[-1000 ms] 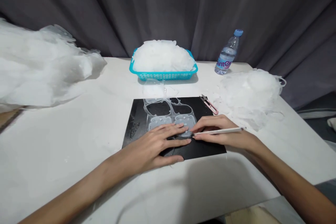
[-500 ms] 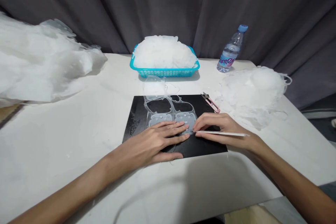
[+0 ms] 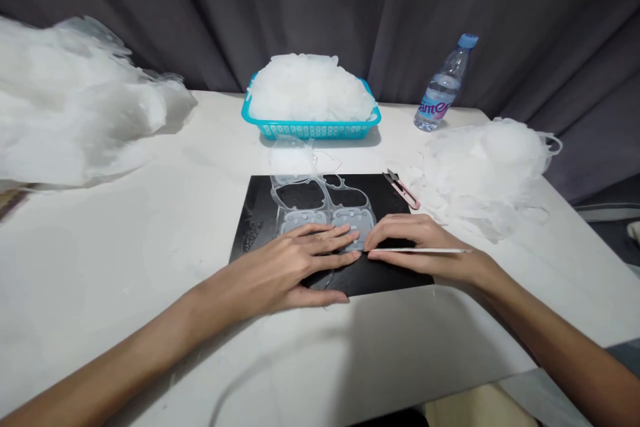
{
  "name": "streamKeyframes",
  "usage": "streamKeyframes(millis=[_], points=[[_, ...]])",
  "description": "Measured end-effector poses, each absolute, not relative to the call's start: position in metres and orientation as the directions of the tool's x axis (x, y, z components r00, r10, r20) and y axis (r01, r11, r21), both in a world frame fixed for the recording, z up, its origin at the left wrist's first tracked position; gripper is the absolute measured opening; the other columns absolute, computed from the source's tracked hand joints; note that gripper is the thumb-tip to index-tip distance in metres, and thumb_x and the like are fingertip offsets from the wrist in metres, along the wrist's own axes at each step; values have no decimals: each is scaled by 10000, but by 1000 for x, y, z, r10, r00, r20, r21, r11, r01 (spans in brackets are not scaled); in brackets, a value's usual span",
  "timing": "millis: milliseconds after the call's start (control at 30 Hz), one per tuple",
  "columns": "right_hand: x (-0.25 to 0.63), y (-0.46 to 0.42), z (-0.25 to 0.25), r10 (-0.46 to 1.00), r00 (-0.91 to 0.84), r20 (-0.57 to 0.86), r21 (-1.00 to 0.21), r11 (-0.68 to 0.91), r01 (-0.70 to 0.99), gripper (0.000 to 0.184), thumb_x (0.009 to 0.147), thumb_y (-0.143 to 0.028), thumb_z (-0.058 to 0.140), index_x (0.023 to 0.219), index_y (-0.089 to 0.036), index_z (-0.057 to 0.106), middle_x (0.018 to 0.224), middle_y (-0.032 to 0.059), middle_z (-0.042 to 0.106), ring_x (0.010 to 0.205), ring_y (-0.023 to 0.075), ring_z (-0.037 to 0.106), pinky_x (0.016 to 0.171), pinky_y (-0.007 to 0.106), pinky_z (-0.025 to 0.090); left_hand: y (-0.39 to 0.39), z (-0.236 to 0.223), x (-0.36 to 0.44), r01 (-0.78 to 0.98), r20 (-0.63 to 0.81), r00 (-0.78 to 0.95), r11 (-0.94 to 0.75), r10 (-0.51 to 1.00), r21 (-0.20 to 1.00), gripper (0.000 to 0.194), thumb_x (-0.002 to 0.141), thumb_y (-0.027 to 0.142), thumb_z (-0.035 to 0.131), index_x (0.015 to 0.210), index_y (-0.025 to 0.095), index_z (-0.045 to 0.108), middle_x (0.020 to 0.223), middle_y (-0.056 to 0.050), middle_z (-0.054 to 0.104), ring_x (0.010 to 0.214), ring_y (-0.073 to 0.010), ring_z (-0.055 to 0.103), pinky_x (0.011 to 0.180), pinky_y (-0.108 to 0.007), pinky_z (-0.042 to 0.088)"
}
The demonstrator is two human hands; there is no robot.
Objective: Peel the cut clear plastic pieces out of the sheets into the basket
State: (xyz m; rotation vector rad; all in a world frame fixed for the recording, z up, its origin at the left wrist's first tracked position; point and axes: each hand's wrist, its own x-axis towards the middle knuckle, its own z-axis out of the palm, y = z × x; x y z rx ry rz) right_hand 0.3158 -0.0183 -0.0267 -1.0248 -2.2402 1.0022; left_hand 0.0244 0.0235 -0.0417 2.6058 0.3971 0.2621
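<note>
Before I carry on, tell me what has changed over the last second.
The white pen-like tool has tilted: its back end sits lower in the picture, the shaft now nearly level. Nothing was taken up or let go. The right hand still grips it; the left hand stays spread over the clear plastic sheet. Otherwise only the camera's view shifted slightly.

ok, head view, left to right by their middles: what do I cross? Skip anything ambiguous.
Large white heap → left hand, fingers spread → right hand, gripping a thin white tool → smaller white heap.
</note>
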Motion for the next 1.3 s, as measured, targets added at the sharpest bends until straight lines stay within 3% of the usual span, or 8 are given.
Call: streamKeyframes(millis=[333,500,700,867,1033,1300], points=[[314,-19,-26,768,-628,124,-772,472,425,141,1065,-284,608,1088,-233,738,1086,45,770,1028,194,718,933,324,560,22,-40,26,247,89,945,-868,314,431,633,1022,566,628,1580,287,520,1675,-71,447,1560,-289,424,1294,-461,330],[313,-18,-25,762,-636,119,-764,479,431,142,1072,-273,597,1102,-230,729,1087,44,764,1037,197,707,942,335,552,22,-41,26,248,99,942,-864,321,439,641,1017,583,625,1596,345,489,1685,-39,435,1559,-282,425,1297,-450,327],[312,-18,-31,738,-656,159,-737,530,418,150,1080,-289,586,1112,-233,721,1080,39,754,1027,192,700,945,333,549,21,-37,27,268,82,944,-885,321,382,665,1000,638,612,1563,289,551,1674,-81,442,1527,-320,473,1282,-476,356],[311,-19,-33,717,-671,190,-689,584,429,174,1096,-277,545,1096,-215,707,1080,62,750,1005,198,687,917,340,539,22,-36,27,261,103,939,-877,327,404,663,988,626,642,1559,301,555,1664,-73,463,1505,-318,503,1280,-468,363],[312,-19,-31,679,-704,208,-646,636,423,191,1099,-230,518,1022,-173,683,1038,82,730,962,192,663,866,321,509,23,-34,29,268,88,942,-884,324,384,659,993,634,627,1518,236,608,1641,-102,488,1483,-323,531,1274,-459,367],[318,-20,-30,717,-678,164,-691,574,440,149,1097,-256,539,1065,-182,664,1048,59,720,940,166,680,851,289,514,24,-37,27,275,60,946,-887,319,371,703,977,660,632,1544,250,574,1672,-85,441,1503,-344,502,1251,-490,394]])
